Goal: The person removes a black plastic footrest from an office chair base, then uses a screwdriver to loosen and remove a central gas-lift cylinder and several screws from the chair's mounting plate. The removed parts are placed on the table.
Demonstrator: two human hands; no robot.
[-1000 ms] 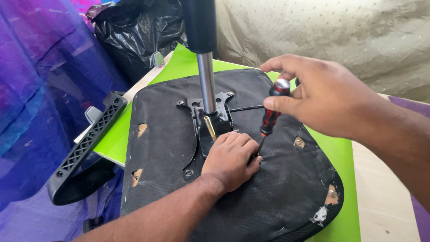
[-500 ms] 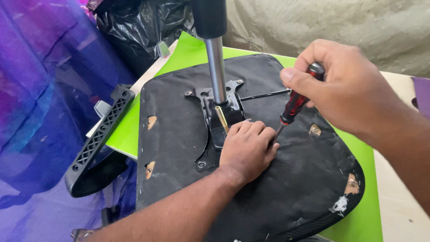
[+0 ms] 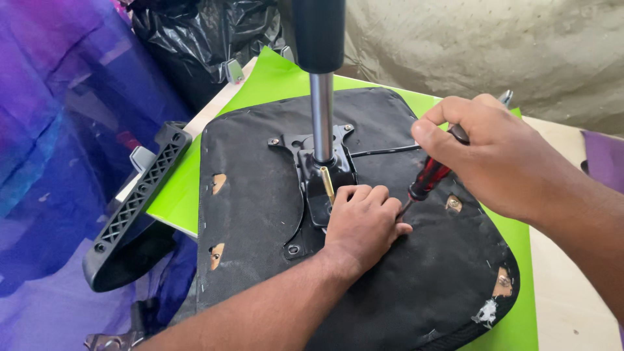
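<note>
You look down at an upturned black chair seat [image 3: 260,214] lying flat on a bright green sheet [image 3: 273,78] that covers the bench [image 3: 565,305]. The seat's fabric underside faces you, torn in several small spots where pale wood shows through. From a black metal mounting plate [image 3: 312,162] bolted near the seat's middle, a silver gas-lift column [image 3: 321,117] rises straight toward the camera, ending in a black sleeve.

Your left hand [image 3: 361,224] rests palm down on the plate just in front of the column, fingers curled loosely together — its grip holds nothing, only pressing on the metal. Your right hand [image 3: 500,156] comes in from the right with its grip clenched around a screwdriver [image 3: 429,179] with a red and black handle. The tool slants down and to the left, and its shaft meets the seat right beside the fingers of your left hand; the tip itself is hidden.

A black plastic armrest [image 3: 133,208] with a lattice pattern hangs off the left edge of the seat. Behind the bench sits a crumpled black plastic bag [image 3: 195,39], and purple cloth [image 3: 58,130] fills the left side.
</note>
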